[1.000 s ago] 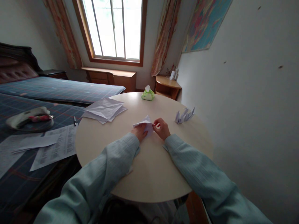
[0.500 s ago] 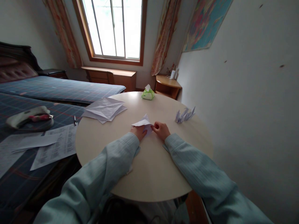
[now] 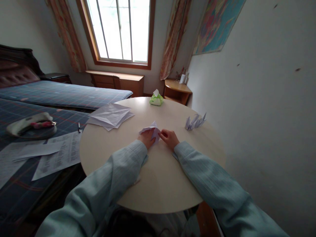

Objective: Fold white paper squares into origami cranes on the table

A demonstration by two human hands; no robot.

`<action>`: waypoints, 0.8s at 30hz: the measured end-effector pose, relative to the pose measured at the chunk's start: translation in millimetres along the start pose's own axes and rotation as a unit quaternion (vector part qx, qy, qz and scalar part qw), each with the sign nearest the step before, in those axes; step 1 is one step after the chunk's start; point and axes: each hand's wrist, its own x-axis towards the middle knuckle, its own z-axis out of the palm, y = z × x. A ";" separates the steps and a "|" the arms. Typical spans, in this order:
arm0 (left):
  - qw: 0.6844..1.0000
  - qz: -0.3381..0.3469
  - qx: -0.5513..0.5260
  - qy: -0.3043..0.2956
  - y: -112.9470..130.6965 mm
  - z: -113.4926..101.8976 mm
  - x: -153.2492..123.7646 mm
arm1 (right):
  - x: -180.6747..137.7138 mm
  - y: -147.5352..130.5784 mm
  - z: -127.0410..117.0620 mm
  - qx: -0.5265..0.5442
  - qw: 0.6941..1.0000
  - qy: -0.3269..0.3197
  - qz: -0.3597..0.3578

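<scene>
A partly folded sheet of white paper (image 3: pixel 156 133) lies on the round table, its pointed tip facing away from me. My left hand (image 3: pixel 147 138) grips its left side, with fingers over the paper and the thumb near its lower edge. At the right edge, my right hand (image 3: pixel 170 138) has its fingertips pinched on the paper, the other fingers curled in. Both hands partly cover the folds. To the right stand several folded paper figures (image 3: pixel 195 121) with upright points, apart from my hands.
The round table (image 3: pixel 163 184) holds a stack of creased paper sheets (image 3: pixel 111 115) at the left and a green tissue pack (image 3: pixel 156 98) at the far edge. Printed sheets (image 3: pixel 59 154), a pen (image 3: pixel 79 127) and a pale bag (image 3: pixel 32 125) lie on the bed beside it.
The raised flap of the paper has come down, and my left fingers now show on top of it. My right hand has shifted slightly left along with the paper's right edge.
</scene>
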 end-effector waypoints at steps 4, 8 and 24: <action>1.000 0.000 -0.001 0.002 0.8 -1.8 -1.0 | 0.1 0.9 1.2 -0.006 1.000 0.005 0.006; 1.000 0.020 -0.008 0.009 1.4 -4.0 -3.1 | 0.1 2.0 2.3 0.000 1.000 0.005 0.004; 0.999 0.022 0.030 0.009 -1.1 0.3 -1.7 | 2.5 8.6 6.0 0.068 0.996 -0.047 0.035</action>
